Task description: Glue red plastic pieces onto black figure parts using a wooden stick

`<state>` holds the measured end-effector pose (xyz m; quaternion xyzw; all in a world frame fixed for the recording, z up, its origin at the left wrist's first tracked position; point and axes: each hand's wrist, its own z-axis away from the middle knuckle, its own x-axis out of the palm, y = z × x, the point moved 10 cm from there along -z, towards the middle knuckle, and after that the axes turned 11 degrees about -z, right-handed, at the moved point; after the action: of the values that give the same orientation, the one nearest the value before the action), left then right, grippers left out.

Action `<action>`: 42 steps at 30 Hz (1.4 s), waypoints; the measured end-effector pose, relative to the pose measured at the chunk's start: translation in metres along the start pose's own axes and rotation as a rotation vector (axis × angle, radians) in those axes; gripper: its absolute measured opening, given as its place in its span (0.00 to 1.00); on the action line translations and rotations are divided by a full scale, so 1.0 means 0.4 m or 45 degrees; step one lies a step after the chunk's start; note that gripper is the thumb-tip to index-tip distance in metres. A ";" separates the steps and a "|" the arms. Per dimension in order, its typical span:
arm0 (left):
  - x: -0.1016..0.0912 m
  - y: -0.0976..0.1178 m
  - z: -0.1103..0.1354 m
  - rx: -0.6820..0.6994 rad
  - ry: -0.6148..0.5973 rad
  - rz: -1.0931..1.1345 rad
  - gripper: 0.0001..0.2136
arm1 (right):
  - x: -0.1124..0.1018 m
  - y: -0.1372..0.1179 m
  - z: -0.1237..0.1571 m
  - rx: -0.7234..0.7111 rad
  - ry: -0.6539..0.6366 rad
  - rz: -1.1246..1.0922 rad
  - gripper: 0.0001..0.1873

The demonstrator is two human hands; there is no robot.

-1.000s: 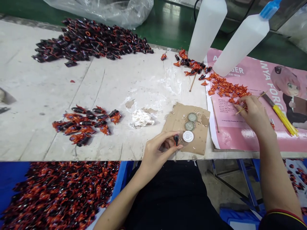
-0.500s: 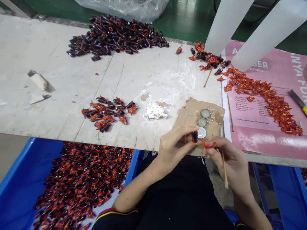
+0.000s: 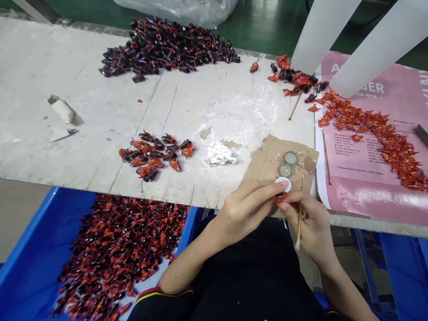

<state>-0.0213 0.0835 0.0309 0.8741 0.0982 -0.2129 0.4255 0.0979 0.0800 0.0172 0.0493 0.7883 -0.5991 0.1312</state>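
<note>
My left hand (image 3: 245, 209) pinches a small black and orange piece (image 3: 279, 197) at the table's near edge. My right hand (image 3: 309, 220) meets it from the right, fingers closed on the same piece, with a thin wooden stick (image 3: 299, 223) held upright between its fingers. Both hands hover just below a white cap (image 3: 283, 182) and two round metal caps (image 3: 288, 164) on a brown cardboard scrap (image 3: 267, 158).
A small pile of black-orange pieces (image 3: 155, 154) and a big black pile (image 3: 170, 47) lie on the white table (image 3: 83, 111). Orange bits (image 3: 377, 133) spread over a pink sheet (image 3: 374, 160). Two white bottles (image 3: 334, 40) stand at the back right. A blue bin (image 3: 33, 258) below holds several pieces.
My right hand came back from the orange bits on the pink sheet with one piece and the stick, and now presses that piece onto the black part in my left hand.
</note>
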 end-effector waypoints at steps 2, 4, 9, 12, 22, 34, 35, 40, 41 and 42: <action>0.002 0.004 0.000 -0.006 -0.068 0.022 0.20 | -0.003 0.000 0.002 -0.017 0.033 0.004 0.07; 0.004 0.004 0.000 -0.030 -0.119 0.066 0.20 | -0.008 -0.006 0.004 -0.062 0.074 0.016 0.07; -0.012 -0.002 -0.005 -0.103 -0.008 0.212 0.14 | -0.004 -0.026 0.014 -0.209 0.099 0.076 0.07; -0.009 -0.010 -0.008 -0.156 0.042 0.287 0.12 | 0.001 -0.021 0.021 -0.212 0.076 0.062 0.08; 0.003 -0.005 -0.013 -0.146 0.019 0.339 0.16 | -0.004 -0.021 0.035 -0.303 0.115 0.046 0.05; -0.008 -0.001 -0.012 -0.139 -0.013 0.166 0.10 | 0.001 -0.025 0.036 -0.301 0.103 0.092 0.07; -0.009 0.002 -0.012 -0.118 -0.019 0.147 0.10 | 0.002 -0.026 0.036 -0.303 0.098 0.098 0.07; -0.012 0.006 -0.009 -0.084 -0.042 0.079 0.09 | 0.005 -0.024 0.037 -0.295 0.090 0.125 0.07; -0.011 0.006 -0.008 -0.084 -0.053 0.067 0.09 | 0.006 -0.024 0.038 -0.292 0.089 0.127 0.07; -0.009 0.006 -0.007 -0.082 -0.063 0.054 0.09 | 0.006 -0.023 0.038 -0.291 0.088 0.127 0.07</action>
<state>-0.0231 0.0842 0.0358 0.8562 0.0760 -0.2221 0.4603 0.0956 0.0625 0.0214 0.0935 0.8521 -0.4961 0.1384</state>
